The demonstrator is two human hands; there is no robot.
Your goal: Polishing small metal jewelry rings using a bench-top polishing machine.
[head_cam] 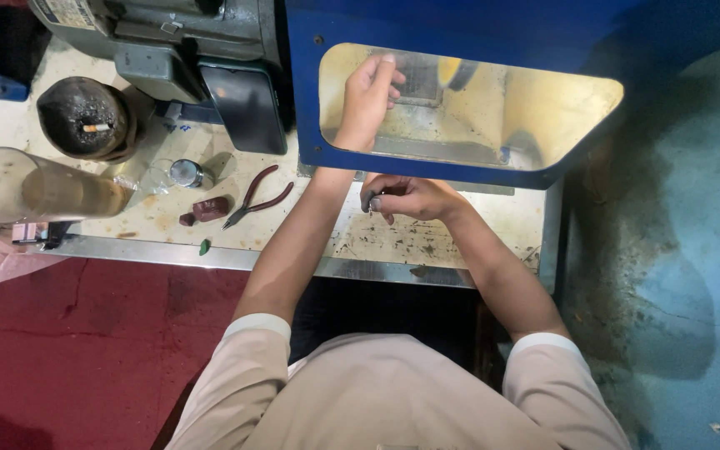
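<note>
Left hand (370,93) reaching through the lit opening of a blue housing (460,29), fingers pinched together; right hand (406,197) gripping a small metal piece (374,201) above the workbench (427,237).

A: Left hand (370,93)?
B: Inside the lit blue housing (427,25) opening at 12 o'clock, fingers pinched near a grey block (418,79)

A: Right hand (406,197)?
B: On the bench (427,242), closed around a small dark part (375,201). Red-handled pliers (256,197) at its 9 o'clock

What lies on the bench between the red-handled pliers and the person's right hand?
In the head view, only the left forearm crosses the stained benchtop between the pliers and the right hand; no loose object shows there.
</note>
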